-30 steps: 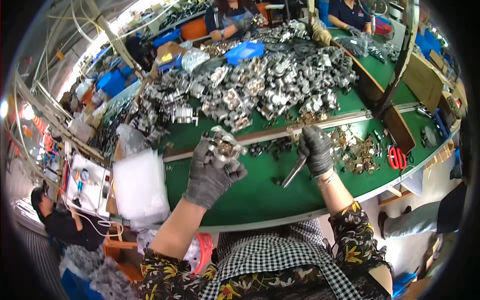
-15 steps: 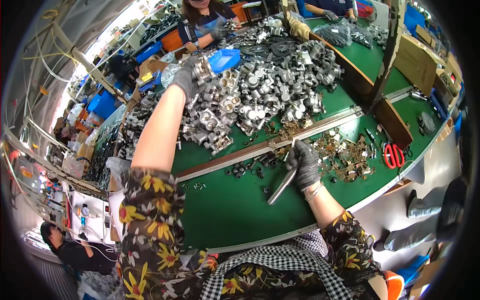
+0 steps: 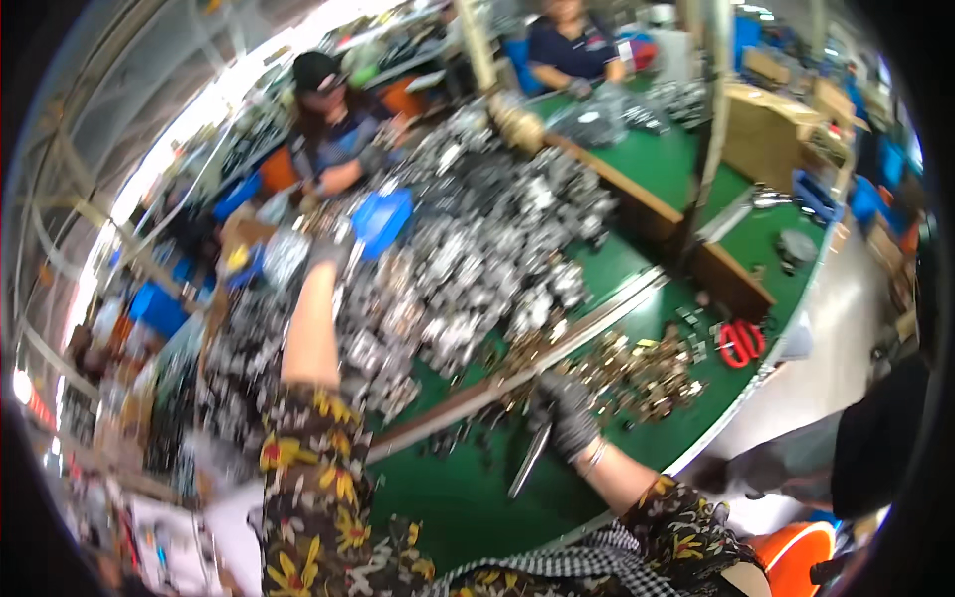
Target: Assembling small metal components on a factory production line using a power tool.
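At the left side of a large heap of grey metal castings (image 3: 453, 269), my gloved left hand (image 3: 332, 255) reaches out beside a blue plastic tray (image 3: 381, 221). Motion smears its fingers, so whether it grips a casting cannot be made out. My gloved right hand (image 3: 567, 413) is closed round a slim silver metal rod-shaped tool (image 3: 530, 460), which slants down to the left above the green table (image 3: 448, 507). Just beyond that hand lies a scatter of small brass-coloured metal pieces (image 3: 647, 373).
A metal-edged strip (image 3: 517, 368) crosses the table between the heap and me. Red-handled scissors (image 3: 741, 343) lie at the right, near a wooden divider (image 3: 731, 274). Across the table sit one person (image 3: 333, 129) in a cap and another (image 3: 572, 50) in dark clothing.
The whole view has swung, so the table and heap sit lower and further left, and it is blurred. My left hand stays by the blue tray; my right hand still holds the rod.
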{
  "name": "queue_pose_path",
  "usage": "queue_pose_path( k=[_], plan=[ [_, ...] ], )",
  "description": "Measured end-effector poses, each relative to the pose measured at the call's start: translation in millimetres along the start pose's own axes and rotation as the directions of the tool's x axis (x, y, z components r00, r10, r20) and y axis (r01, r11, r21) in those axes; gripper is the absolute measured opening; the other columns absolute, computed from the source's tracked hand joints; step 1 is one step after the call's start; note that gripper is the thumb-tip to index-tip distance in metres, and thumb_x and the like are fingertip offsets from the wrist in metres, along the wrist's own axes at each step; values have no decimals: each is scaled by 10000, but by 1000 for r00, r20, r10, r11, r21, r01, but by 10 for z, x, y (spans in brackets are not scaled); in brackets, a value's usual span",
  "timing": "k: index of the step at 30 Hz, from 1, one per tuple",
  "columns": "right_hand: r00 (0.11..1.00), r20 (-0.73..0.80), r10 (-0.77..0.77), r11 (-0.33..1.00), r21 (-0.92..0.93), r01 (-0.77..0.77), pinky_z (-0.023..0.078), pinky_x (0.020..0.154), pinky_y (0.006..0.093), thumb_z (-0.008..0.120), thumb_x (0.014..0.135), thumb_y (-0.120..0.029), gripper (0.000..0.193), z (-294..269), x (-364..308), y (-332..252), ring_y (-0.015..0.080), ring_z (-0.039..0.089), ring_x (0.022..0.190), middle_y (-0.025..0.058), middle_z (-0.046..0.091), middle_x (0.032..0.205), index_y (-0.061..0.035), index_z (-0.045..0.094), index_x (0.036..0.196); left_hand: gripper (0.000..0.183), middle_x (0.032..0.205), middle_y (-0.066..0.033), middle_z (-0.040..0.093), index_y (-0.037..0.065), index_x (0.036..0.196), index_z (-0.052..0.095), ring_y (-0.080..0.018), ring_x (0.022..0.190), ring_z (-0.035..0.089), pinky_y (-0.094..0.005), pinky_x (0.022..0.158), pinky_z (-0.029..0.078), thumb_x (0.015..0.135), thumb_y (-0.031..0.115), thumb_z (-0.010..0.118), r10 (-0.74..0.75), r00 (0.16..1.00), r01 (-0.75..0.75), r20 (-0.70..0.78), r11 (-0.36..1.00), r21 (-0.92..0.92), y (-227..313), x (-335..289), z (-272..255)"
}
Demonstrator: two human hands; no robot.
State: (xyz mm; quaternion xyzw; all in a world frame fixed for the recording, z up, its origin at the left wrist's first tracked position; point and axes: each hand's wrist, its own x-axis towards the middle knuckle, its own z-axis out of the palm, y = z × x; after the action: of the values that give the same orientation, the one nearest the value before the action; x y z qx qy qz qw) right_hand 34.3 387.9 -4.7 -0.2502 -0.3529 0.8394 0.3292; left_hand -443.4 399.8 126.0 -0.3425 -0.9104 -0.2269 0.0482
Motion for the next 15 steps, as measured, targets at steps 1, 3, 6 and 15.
queue_pose_path(
  k=[1,3,6,15],
  plan=[
    [999,-19,47,999,21,-46,455,417,274,627,867,-309,270,-2,-3,37,136,511,473,43,531,627,-74,510,803,964,1365,-246,432,-33,1375,355,-354,1275,419,-371,1052,327,769,707,469,-43,994,29,99,989,145,-36,61,145],
    [997,-53,57,990,132,-49,451,429,288,627,870,-252,234,-97,10,15,139,500,480,51,527,627,-56,521,798,798,1320,-228,488,-20,1291,483,-326,1263,443,-369,1027,357,853,643,400,-50,939,-72,339,938,339,255,3,433],
    [998,40,45,990,129,-50,441,430,293,615,876,-229,215,74,-120,-70,141,487,475,54,519,619,-50,520,803,650,1291,-220,517,31,1253,540,-315,1236,471,-366,1018,364,909,555,368,-94,934,40,344,986,163,-171,332,506],
    [996,-38,83,986,151,-77,411,420,269,588,888,-220,209,19,-21,-30,130,451,456,44,485,586,-45,517,799,631,1291,-145,516,53,1374,396,-247,1127,509,-347,960,399,899,457,491,-33,796,188,604,962,-196,435,19,524]
  ],
)
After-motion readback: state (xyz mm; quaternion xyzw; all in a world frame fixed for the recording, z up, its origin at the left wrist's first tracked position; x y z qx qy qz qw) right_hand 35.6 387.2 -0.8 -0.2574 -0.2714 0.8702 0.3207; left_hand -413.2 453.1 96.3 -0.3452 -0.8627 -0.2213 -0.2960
